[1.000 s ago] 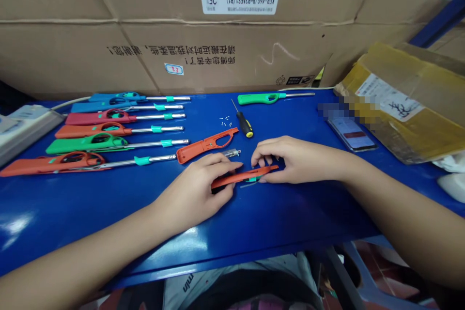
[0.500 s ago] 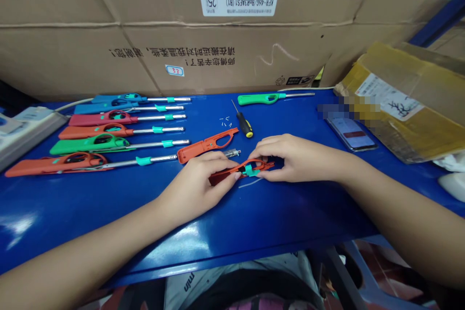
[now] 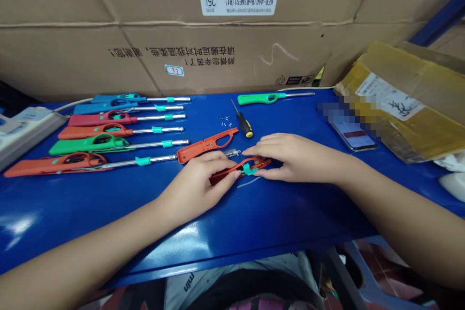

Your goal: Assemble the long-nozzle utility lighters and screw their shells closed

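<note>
My left hand [image 3: 201, 179] grips one end of an orange lighter casing half [image 3: 218, 175] low over the blue table. At its other end the fingers of my right hand [image 3: 283, 159] close around the looped part, by a teal trigger piece [image 3: 249, 170]. Just behind my left hand lies another orange casing half [image 3: 207, 145], its hollow inside showing. A clear fuel tank [image 3: 232, 153] sits between the two halves, partly hidden by my left hand. A thin pale tube [image 3: 248, 182] lies in front of the held casing.
Several long-necked lighters [image 3: 90, 144] lie in a row at the left. Behind my hands are a screwdriver [image 3: 244, 123], small screws [image 3: 225, 121] and a green lighter [image 3: 257, 99]. A phone [image 3: 350, 131] and taped carton [image 3: 410, 106] are at right; a power strip [image 3: 32, 128] at left.
My right index finger has lifted and shifted slightly left over the casing's loop. The teal trigger piece sits slightly further left. My left hand keeps its hold.
</note>
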Tool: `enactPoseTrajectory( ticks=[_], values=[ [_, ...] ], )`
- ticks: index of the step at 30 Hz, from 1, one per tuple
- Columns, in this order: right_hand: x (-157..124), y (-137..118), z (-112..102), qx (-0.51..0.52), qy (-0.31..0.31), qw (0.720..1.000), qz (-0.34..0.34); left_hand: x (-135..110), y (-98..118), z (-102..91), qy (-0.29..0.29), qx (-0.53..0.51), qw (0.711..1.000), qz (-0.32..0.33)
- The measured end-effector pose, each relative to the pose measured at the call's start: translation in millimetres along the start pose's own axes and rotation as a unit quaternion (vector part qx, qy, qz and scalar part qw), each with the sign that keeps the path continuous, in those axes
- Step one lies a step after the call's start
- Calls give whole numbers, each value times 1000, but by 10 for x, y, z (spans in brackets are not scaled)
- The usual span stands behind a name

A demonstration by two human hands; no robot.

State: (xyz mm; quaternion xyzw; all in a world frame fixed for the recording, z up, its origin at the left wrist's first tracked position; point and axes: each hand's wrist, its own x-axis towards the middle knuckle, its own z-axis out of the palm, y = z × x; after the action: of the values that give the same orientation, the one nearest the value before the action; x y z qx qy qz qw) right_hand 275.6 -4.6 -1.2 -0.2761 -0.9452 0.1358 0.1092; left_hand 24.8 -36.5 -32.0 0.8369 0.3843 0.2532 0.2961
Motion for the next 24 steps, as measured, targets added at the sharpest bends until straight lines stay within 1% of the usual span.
enactPoseTrajectory(
  ticks=[4,10,14,20,24],
  values=[
    [-5,-4,-9,5,-11,1000,-2,-5,19,-11,-11,2,1000,-6],
    [-23,10,-35,28,-25,999,4,2,41,-20,-11,-7,1000,-14],
    [-5,22,-32,24,-36,999,17,10,18,-8,-13,-9,1000,-3],
    [12,14,-33,-7,-28,1000,4,20,-31,1,-17,-3,1000,9],
    [-5,10,-38,-26,-15,999,-14,13,-18,-16,-18,1,1000,6]
  ],
)
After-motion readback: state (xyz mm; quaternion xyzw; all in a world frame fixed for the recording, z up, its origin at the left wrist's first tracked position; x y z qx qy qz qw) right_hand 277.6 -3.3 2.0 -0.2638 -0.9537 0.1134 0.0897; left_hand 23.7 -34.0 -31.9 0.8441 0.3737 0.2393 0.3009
